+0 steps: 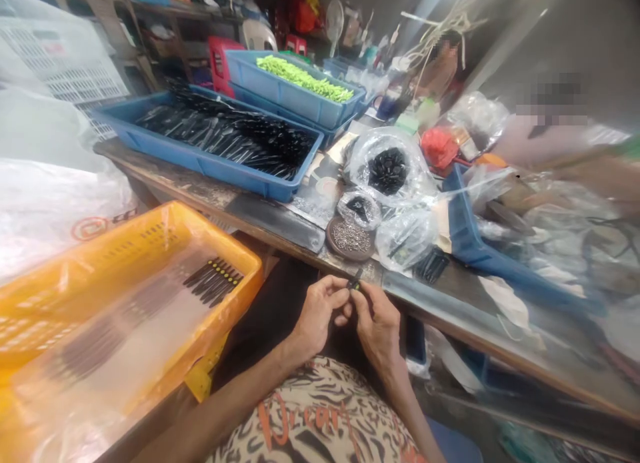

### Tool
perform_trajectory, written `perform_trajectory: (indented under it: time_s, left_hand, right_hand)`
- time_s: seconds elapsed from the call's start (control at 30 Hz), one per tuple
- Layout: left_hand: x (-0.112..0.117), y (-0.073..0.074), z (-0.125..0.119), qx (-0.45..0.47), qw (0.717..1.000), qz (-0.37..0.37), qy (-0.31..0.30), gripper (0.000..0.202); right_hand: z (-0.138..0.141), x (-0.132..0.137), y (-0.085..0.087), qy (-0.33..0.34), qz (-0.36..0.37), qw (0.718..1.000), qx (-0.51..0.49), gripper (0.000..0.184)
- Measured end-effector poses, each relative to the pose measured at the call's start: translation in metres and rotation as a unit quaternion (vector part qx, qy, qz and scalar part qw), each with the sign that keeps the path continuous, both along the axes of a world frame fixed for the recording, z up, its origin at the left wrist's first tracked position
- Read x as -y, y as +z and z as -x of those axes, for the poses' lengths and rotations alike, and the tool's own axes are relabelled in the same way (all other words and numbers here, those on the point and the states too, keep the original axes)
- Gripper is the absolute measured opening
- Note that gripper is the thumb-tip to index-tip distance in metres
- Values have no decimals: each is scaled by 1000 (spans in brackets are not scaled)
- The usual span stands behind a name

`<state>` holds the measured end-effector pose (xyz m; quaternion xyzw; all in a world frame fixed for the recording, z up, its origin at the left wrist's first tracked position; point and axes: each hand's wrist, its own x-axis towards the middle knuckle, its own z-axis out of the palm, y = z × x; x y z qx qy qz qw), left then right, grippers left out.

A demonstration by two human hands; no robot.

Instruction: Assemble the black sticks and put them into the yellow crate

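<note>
Between the fingertips of both hands is a small black part with a yellow-green spot (356, 282), held up just off the table's front edge. My left hand (320, 311) pinches it from the left, my right hand (379, 317) from the right; its exact kind is too small to make out. Just beyond the hands stands a round brown dish (351, 254) full of small metal pieces. Behind it are a small bag of black pieces (358, 209) and a larger clear bag of black pieces (387, 173). A bundle of dark strips (431, 265) lies to the right.
At left, a yellow crate (173, 216) holds rows of black pieces with yellow spots. Blue trays hold long black parts (225, 139) and bright green parts (305, 79). Another blue tray (465, 229) stands right, among plastic bags. Two people are across the table (280, 246).
</note>
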<state>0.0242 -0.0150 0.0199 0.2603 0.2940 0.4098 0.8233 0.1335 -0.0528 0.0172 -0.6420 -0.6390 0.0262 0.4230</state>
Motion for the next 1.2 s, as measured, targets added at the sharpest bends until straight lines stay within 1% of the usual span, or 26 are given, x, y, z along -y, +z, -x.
perform_trajectory:
  time_s: [0.1, 0.17, 0.27, 0.37, 0.57, 0.7, 0.8, 0.93, 1.1, 1.2]
  left_hand:
    - [-1, -2, 3, 33, 999, 34, -4, 20]
    - [-1, -4, 4, 50, 998, 45, 1, 20]
    - [-3, -5, 6, 70, 996, 61, 9, 21]
    - [-5, -5, 9, 79, 994, 77, 14, 23]
    - [-7, -7, 13, 82, 993, 75, 30, 21]
    - [-8, -6, 13, 88, 994, 63, 27, 18]
    - [-12, -1, 12, 102, 992, 64, 25, 17]
    - [-23, 11, 8, 121, 989, 86, 22, 18]
    - [-44, 28, -1, 130, 987, 88, 21, 14]
    - [-56, 36, -8, 130, 988, 82, 34, 10]
  right_hand:
    - [1, -3, 3, 3, -13, 998, 63, 16]
    - [3, -4, 6, 3, -7, 994, 105, 18]
    - [6, -7, 11, -4, 11, 986, 169, 21]
    - [10, -11, 15, -16, 5, 974, 226, 24]
    - [14, -18, 15, -31, -5, 958, 285, 35]
    - [12, -24, 15, -53, 1, 951, 303, 42]
    - [9, -30, 18, -69, 2, 947, 314, 46]
    - [3, -41, 27, -87, 5, 938, 335, 48]
    - [-4, -62, 47, -94, 20, 930, 355, 51]
    - [-5, -78, 62, -96, 66, 925, 361, 50]
